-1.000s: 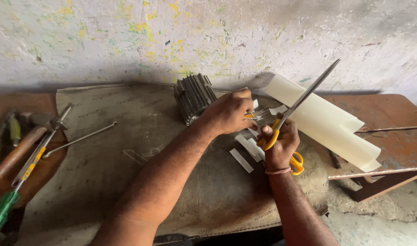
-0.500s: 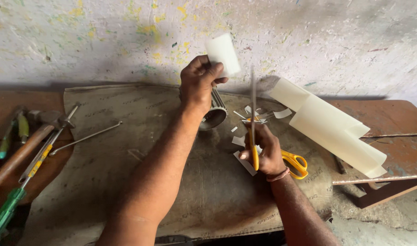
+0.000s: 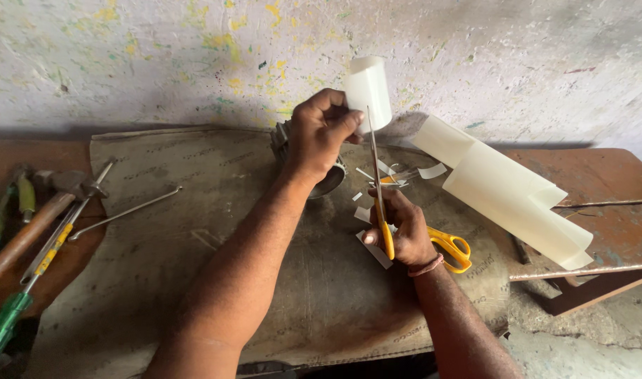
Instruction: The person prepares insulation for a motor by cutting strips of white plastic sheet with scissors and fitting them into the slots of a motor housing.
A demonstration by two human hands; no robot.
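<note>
My left hand (image 3: 319, 133) is raised above the bench and pinches a curled piece of cream sheet (image 3: 368, 90) upright. My right hand (image 3: 404, 228) grips yellow-handled scissors (image 3: 384, 203) with the blades pointing up, their tips at the lower edge of the held sheet. A ribbed metal cylinder (image 3: 328, 175) sits on the bench just under my left hand, mostly hidden by it. Several small cut strips (image 3: 377, 249) lie around my right hand.
A larger roll of cream sheet (image 3: 510, 189) lies to the right on a rusty metal plate (image 3: 616, 224). A brown mat (image 3: 159, 245) covers the bench. At the left lie a hammer (image 3: 33, 224), a green-handled screwdriver (image 3: 12, 309) and a thin metal rod (image 3: 124, 210).
My left hand lifted from the bench with the curled sheet piece. My right hand swung the scissors from pointing right to pointing up at the sheet.
</note>
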